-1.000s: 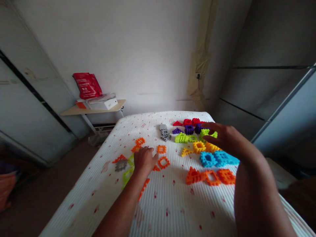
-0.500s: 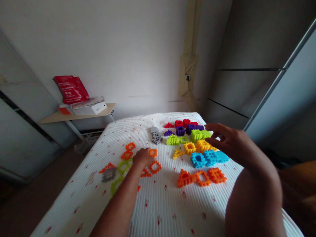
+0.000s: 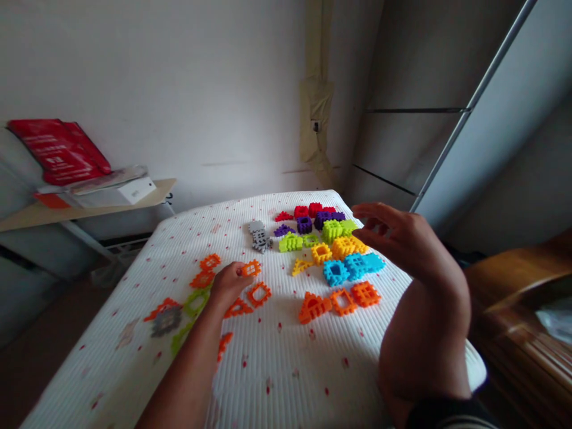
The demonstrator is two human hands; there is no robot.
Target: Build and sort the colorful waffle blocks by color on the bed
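An orange windowed building block is pinched in the fingers of my left hand, over the left part of the bed. Beside that hand lie an orange square frame and an orange triangular piece. My right hand is raised at the right with its fingers apart and nothing in them. Near it are stacked yellow blocks, blue blocks and green blocks. In front of these sits a row of orange blocks.
Purple blocks, red blocks and grey blocks lie further back on the white quilted sheet. More loose pieces lie at the left, including a grey block. A side table holds a red bag.
My view has turned to the right, shifting the scene leftward. My left hand has tilted the orange windowed block a little. My right hand stays raised.
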